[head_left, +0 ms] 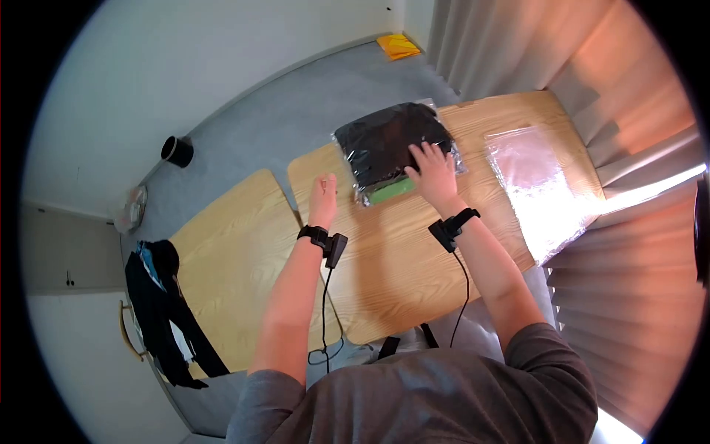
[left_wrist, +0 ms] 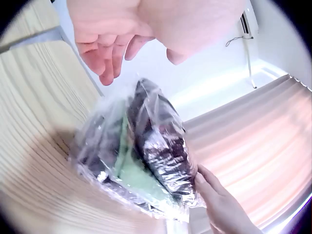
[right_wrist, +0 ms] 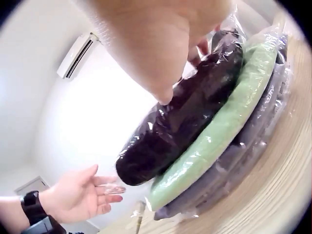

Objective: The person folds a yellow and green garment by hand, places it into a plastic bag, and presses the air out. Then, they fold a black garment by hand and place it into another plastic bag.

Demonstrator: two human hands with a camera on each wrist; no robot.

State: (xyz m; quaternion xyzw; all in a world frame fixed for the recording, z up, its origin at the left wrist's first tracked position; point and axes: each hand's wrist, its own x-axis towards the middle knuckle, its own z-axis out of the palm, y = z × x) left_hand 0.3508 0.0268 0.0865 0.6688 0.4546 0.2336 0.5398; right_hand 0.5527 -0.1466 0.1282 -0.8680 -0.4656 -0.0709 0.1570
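A stack of folded clothes in clear plastic bags lies near the table's far edge: a black bundle (head_left: 384,144) on top, a light green one (right_wrist: 214,136) beneath it and a greyish-purple one (right_wrist: 234,163) at the bottom. My right hand (head_left: 435,176) rests on the black bundle's near right part with its fingers spread. To the left of the stack, my left hand (head_left: 323,198) is held apart from it. In the right wrist view the left hand's fingers are loosely extended, the palm facing the stack.
Flat clear plastic bags (head_left: 529,181) lie at the table's right end. Dark clothes (head_left: 159,311) hang over a chair on the left. A gap divides the two wooden tabletops (head_left: 244,259). A black bin (head_left: 177,152) and a yellow packet (head_left: 399,47) are on the floor. Curtains (head_left: 621,74) hang right.
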